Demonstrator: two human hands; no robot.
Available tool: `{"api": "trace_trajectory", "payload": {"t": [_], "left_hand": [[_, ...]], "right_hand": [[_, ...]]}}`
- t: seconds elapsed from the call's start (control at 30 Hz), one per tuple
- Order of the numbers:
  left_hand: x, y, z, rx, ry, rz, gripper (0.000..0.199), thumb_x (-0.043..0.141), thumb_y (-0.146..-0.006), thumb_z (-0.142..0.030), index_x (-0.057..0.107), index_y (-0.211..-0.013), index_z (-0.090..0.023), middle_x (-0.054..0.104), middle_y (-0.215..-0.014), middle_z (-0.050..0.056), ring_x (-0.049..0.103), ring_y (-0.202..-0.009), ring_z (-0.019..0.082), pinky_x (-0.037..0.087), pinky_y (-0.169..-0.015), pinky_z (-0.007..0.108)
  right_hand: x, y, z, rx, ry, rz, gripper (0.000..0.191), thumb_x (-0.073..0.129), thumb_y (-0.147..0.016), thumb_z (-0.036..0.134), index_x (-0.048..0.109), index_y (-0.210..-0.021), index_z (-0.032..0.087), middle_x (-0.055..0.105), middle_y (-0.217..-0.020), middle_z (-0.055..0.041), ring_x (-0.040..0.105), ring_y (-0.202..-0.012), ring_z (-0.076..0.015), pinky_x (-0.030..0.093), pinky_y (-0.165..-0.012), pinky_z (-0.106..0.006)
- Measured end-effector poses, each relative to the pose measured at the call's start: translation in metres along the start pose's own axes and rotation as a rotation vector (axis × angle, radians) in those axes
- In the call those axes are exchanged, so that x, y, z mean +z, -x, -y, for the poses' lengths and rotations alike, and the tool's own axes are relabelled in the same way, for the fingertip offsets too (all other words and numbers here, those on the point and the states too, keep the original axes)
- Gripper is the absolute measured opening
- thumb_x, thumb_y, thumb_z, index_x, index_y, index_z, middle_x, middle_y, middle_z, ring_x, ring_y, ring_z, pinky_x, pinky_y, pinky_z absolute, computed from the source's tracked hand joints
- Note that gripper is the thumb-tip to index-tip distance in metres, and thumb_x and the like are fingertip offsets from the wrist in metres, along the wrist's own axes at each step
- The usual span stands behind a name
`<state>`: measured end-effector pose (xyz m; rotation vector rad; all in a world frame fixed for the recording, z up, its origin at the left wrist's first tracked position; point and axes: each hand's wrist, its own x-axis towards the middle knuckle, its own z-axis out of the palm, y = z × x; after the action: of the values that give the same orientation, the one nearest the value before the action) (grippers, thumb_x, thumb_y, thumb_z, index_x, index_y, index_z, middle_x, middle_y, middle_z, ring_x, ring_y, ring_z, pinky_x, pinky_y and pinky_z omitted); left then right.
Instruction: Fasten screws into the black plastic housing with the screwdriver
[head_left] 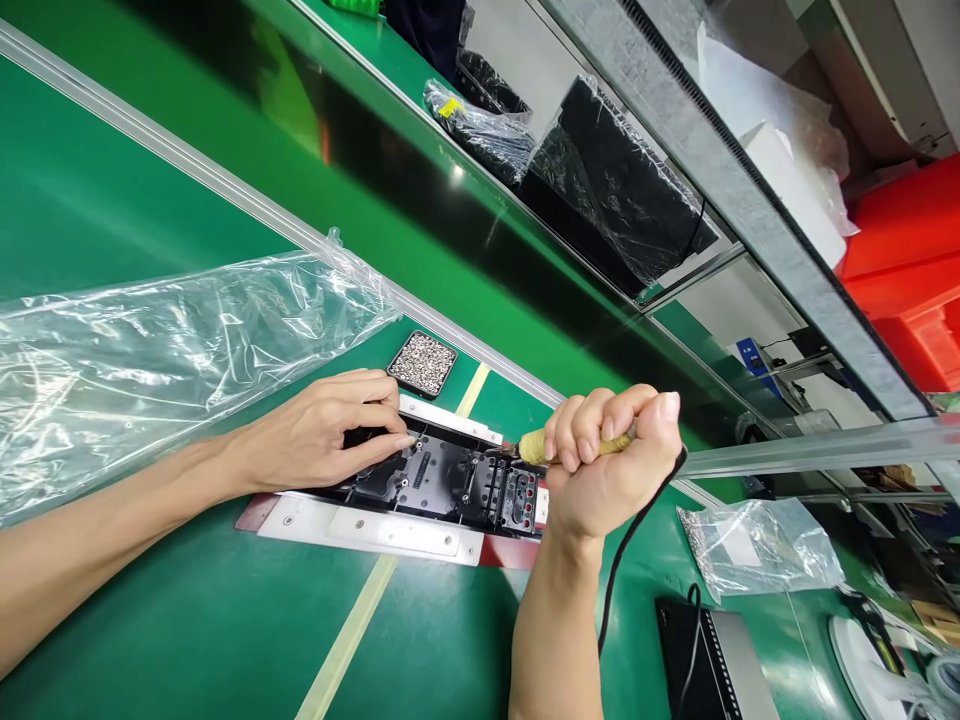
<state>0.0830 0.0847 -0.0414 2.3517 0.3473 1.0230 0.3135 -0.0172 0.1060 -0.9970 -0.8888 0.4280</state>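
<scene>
A long black plastic part lies between white strips on the green bench. My left hand is over its left end, thumb and fingertips brought together at the part's surface; whatever they might hold is too small to make out. My right hand is wrapped round the yellowish handle of a corded tool, whose tip points left over the black part. Behind the part sits a small black tray full of tiny metal pieces.
Clear plastic sheeting covers the left of the bench. At the right are a bag of small pieces, a black and grey box and the tool's black cord. A metal rail crosses the upper right.
</scene>
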Motion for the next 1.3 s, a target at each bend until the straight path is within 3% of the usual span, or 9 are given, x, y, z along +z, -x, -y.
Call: {"api": "trace_trajectory", "payload": {"t": [0.63,1.1,1.3], "left_hand": [[-0.001,-0.004,-0.004,-0.007,0.021,-0.015,0.027,0.070,-0.120,-0.025,0.079,-0.095,-0.021,0.069,-0.090,0.002,0.064,-0.083,0.019,0.050,-0.082,0.036],[0.000,-0.001,0.000,-0.012,0.016,0.005,0.025,0.070,-0.121,-0.027,0.079,-0.098,-0.022,0.068,-0.093,0.001,0.065,-0.087,0.019,0.050,-0.086,0.036],[-0.001,0.005,0.004,-0.032,0.016,0.032,0.021,0.070,-0.121,-0.026,0.083,-0.104,-0.023,0.070,-0.097,0.003,0.067,-0.093,0.021,0.051,-0.087,0.038]], "right_hand": [[0.003,0.009,-0.013,0.056,-0.076,0.125,0.060,0.066,-0.119,0.053,0.049,-0.068,0.025,0.036,-0.050,0.0103,0.029,-0.037,-0.0070,0.034,-0.035,-0.018],[0.008,0.011,-0.013,0.079,-0.013,0.124,0.062,0.070,-0.115,0.058,0.047,-0.067,0.026,0.036,-0.048,0.0109,0.029,-0.037,-0.0065,0.033,-0.035,-0.019],[0.012,0.010,-0.013,0.129,0.002,0.132,0.070,0.070,-0.112,0.072,0.042,-0.065,0.028,0.031,-0.048,0.0113,0.027,-0.038,-0.0068,0.029,-0.034,-0.020]]}}
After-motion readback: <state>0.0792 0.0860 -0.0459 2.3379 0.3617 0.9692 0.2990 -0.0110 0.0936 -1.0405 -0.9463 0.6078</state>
